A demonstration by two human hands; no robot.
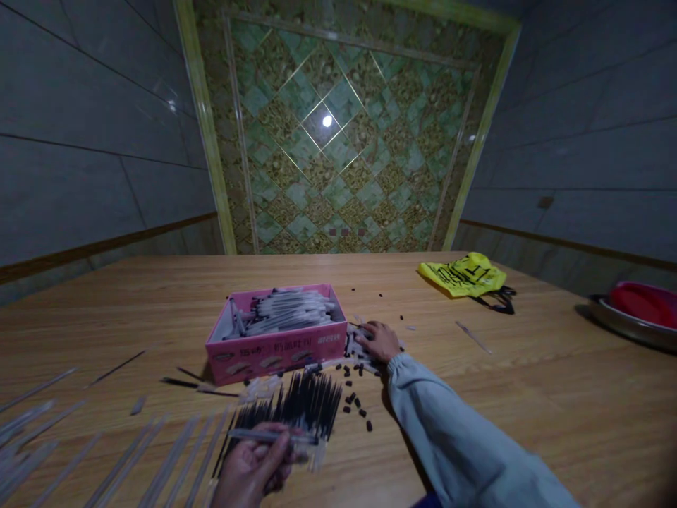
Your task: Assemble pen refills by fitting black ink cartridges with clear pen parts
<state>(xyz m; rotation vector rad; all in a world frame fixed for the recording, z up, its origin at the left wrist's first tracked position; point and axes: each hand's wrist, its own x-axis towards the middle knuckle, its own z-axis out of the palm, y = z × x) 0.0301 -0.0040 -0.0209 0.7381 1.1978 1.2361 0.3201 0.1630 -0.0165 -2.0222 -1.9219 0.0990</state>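
Near the bottom centre, my left hand (259, 458) pinches a clear pen tube (272, 437) lying roughly level. Beneath and behind it is a row of thin black refills (304, 402). My right hand (379, 341) rests on a pile of small clear parts (364, 360) just right of the pink box; its fingers curl down and their tips are too small to make out. The pink box (275, 356) holds many clear pens (290, 310). Small black plugs (357, 403) are scattered in front of the pile.
Loose clear tubes (169, 458) lie across the wooden table (529, 402) at the lower left. A yellow bag (465, 274) with black straps is at the back right. A metal tray (629, 321) with a red container (642, 303) stands at the right edge.
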